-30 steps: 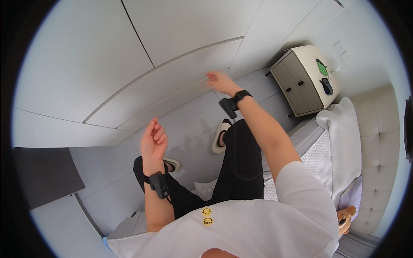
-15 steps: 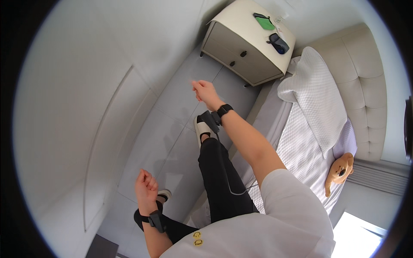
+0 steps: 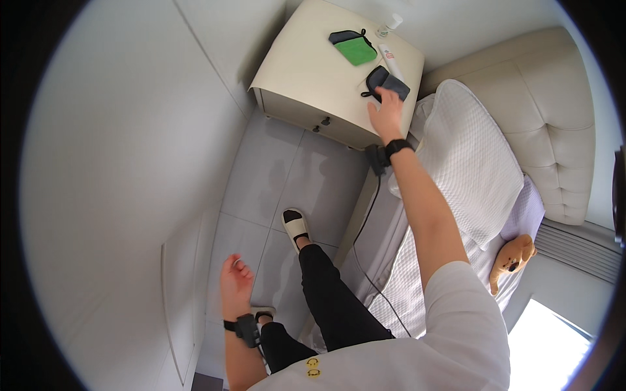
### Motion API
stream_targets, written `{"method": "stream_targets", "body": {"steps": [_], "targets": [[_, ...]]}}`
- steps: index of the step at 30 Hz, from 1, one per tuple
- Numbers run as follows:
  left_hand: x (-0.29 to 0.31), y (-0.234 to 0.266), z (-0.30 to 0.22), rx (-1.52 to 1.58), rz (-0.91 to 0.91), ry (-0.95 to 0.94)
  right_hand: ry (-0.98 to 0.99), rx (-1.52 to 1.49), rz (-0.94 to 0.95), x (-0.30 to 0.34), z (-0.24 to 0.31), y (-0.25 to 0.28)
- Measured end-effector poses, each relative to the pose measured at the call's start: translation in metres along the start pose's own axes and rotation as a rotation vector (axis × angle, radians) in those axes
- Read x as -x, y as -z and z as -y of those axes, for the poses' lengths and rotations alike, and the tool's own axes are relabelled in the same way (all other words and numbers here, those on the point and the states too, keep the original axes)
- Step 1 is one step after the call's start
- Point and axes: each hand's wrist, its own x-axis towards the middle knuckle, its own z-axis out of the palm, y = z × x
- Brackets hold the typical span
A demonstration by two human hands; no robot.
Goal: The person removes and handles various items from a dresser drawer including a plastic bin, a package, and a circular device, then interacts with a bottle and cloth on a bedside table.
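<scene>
My right hand (image 3: 387, 116) is stretched over the white nightstand (image 3: 306, 58), its fingers apart at the near edge of a dark grey cloth pouch (image 3: 393, 85) with a small loop. The fingertips overlap the pouch; whether they press on it I cannot tell. Beside it lies a green and dark grey pouch (image 3: 354, 49), also with a loop. Between the pouches and the wall are a white tube (image 3: 390, 61) and a small clear bottle with a white cap (image 3: 389, 26). Low on the left hangs my left hand (image 3: 236, 280), fingers curled in, with nothing visible in it.
To the right stands a bed with a white quilted pillow (image 3: 473, 156), a padded headboard (image 3: 544, 124) and a brown plush toy (image 3: 513, 259). A white wall panel (image 3: 117, 195) runs along the left. A cable (image 3: 368, 274) trails from the device on my right wrist.
I have come closer to the nightstand. My right hand has moved forward and right from above the floor to the dark grey pouch, its fingers spreading. My left hand stays low and curled.
</scene>
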Motion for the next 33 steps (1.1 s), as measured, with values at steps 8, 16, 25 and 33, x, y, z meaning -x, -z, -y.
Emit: {"method": "stream_targets", "body": {"steps": [8,16,25,33], "targets": [[0.000,-0.090,0.008,-0.088,0.115,0.092,-0.341,0.165,0.308,0.006,-0.022,-0.004],[0.014,-0.100,-0.013,-0.085,-0.007,0.010,-0.443,-0.192,0.456,0.042,0.096,0.004],[0.024,-0.171,-0.019,-0.190,0.177,0.023,-0.138,-0.947,0.547,0.039,0.191,0.051],[0.012,-0.189,-0.025,-0.220,0.233,0.033,-0.457,-0.560,-0.057,0.068,0.047,0.119]]}}
